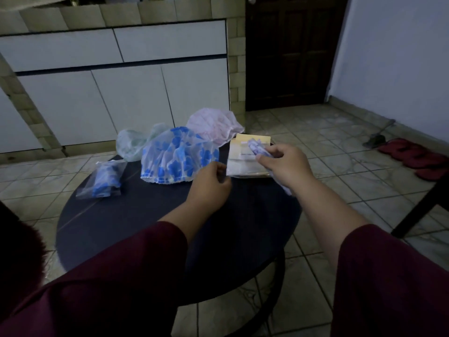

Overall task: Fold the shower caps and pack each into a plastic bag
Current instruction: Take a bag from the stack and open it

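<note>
Right hand gripping folded shower cap, above plastic bags

No readable text; print on pack of plastic bags too blurred.

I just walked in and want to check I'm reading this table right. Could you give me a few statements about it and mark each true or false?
1. The right hand holds a folded shower cap. True.
2. The blue-flowered shower cap is already sealed in a bag. False: it lies loose and unfolded on the round table.
3. A bagged blue cap lies at the table's left edge. True.
4. The left hand grips the pink shower cap. False: the pink cap lies untouched at the far side.
5. The stack of plastic bags sits on the floor. False: it is on the table.
</note>
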